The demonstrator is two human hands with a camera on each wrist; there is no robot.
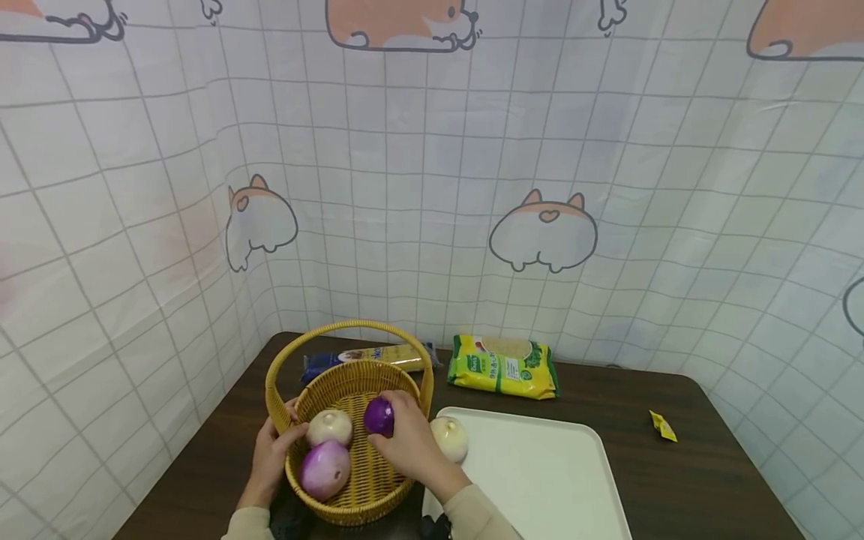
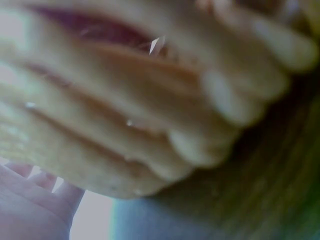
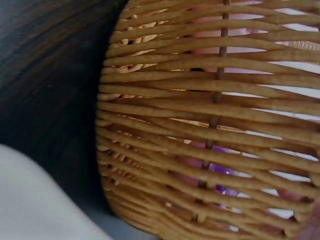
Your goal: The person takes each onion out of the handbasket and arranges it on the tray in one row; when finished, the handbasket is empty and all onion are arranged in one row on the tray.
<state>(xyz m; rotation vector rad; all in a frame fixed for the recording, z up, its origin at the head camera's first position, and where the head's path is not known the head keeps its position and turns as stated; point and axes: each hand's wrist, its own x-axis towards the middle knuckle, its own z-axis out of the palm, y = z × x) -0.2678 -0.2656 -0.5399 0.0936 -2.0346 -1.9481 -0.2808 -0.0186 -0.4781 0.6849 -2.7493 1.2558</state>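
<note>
The wicker basket [image 1: 358,516] is golden tan, the small ball [image 1: 378,416] deep purple, one onion [image 1: 325,471] purple and white, two onions [image 1: 330,430] [image 1: 450,439] cream; the white backdrop [image 1: 405,150] bears grey grid lines.

Basket [image 1: 355,513] set on bench [image 1: 682,465], left of tray [image 1: 540,480]. Two onions [image 1: 325,471] contained in basket's left side; another onion [image 1: 450,439] positioned at tray's left edge. Packet [image 1: 381,355] placed behind basket, bag [image 1: 502,369] behind tray; sachet [image 1: 664,427] right of tray.

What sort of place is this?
Probably an indoor corner screened off as a small work area: a wrinkled printed curtain hangs around a dark table, which bears a basket and a white tray.
</note>
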